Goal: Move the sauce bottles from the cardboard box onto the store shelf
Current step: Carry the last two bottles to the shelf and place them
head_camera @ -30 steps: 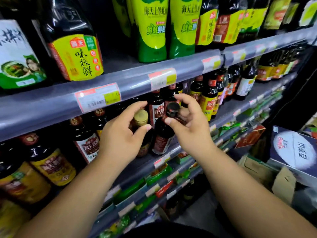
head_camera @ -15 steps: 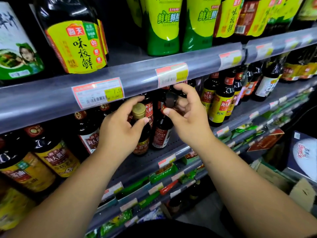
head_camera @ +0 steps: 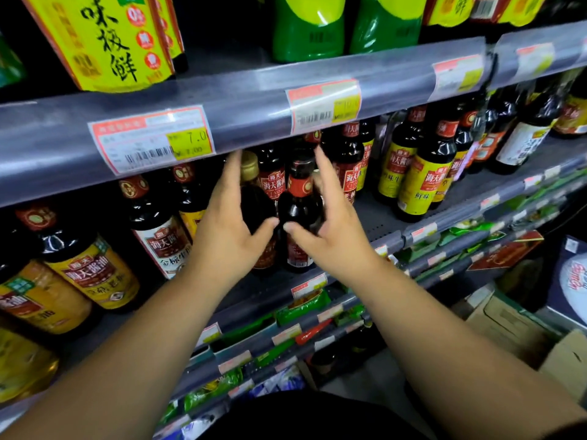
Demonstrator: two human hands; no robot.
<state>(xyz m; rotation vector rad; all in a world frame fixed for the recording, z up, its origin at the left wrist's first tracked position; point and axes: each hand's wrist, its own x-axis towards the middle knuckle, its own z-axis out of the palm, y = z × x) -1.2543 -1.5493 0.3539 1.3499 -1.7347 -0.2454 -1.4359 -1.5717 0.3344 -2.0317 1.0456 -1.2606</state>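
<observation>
Two dark sauce bottles stand side by side on the middle shelf (head_camera: 378,217). My left hand (head_camera: 227,236) holds the gold-capped bottle (head_camera: 255,204) round its body, fingers reaching up its left side and thumb across the front. The black-capped bottle with a red neck label (head_camera: 298,208) sits in my right hand (head_camera: 330,236), thumb in front and fingers up its right side. Both thumbs almost touch between the bottles. The bottle bases rest near the shelf's front edge. An open cardboard box (head_camera: 508,325) lies on the floor at the lower right.
More soy sauce bottles (head_camera: 422,176) crowd the same shelf on both sides and behind. The upper shelf rail (head_camera: 254,112) with price tags hangs just above my fingertips. Lower shelves hold green packets (head_camera: 301,308). A dark blue carton (head_camera: 568,281) sits at the right.
Both hands have slid from the bottles' caps and necks down to their bodies, and the bottles now stand further in on the shelf. The camera has moved closer.
</observation>
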